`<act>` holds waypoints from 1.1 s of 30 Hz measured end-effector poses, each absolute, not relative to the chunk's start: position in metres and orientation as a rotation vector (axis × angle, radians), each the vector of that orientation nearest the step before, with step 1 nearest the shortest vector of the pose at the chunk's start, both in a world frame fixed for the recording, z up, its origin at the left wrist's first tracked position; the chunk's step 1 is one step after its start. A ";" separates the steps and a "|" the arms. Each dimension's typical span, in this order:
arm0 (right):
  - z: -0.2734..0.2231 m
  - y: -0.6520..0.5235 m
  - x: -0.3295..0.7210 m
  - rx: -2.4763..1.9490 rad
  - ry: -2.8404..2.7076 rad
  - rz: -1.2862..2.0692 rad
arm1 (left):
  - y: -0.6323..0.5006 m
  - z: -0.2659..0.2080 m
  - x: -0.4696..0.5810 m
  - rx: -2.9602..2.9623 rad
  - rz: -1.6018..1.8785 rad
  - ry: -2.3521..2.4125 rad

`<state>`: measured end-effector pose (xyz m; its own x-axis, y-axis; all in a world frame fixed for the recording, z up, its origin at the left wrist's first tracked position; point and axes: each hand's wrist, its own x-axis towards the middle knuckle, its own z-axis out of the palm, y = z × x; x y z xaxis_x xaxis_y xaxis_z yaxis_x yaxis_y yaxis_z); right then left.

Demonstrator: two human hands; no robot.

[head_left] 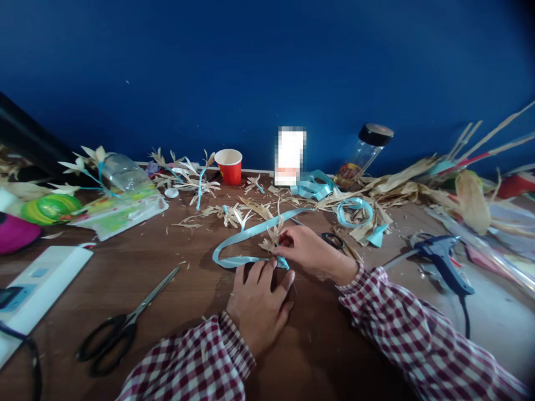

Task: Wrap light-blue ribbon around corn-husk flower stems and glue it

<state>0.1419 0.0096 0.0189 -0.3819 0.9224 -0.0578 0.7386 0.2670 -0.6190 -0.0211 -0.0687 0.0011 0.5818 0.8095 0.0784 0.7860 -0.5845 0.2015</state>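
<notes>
Pale dried husk forms the petals of a small flower with a light-blue wrapped stem (273, 236), which sits between your two hands just above the brown wooden tabletop (184, 312). Your right hand (311, 250) has its thumb and forefinger closed on this flower, pinching it near the base of the petals. Your left hand (254, 298) lies low with its fingers spread and bent, the tips by the stem's lower end; whether they grip it, you cannot tell from here. A long light-blue satiny ribbon (251, 229) runs out from your left fingertips, bends back and passes behind the flower. Black-handled metal scissors (132, 318) lie partly open to your left, and a dark-blue glue gun (443, 259) rests to your right.
</notes>
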 end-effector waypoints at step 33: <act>0.011 -0.002 0.145 -1.529 -2.348 0.455 | -0.015 0.018 -0.015 2.370 0.279 1.486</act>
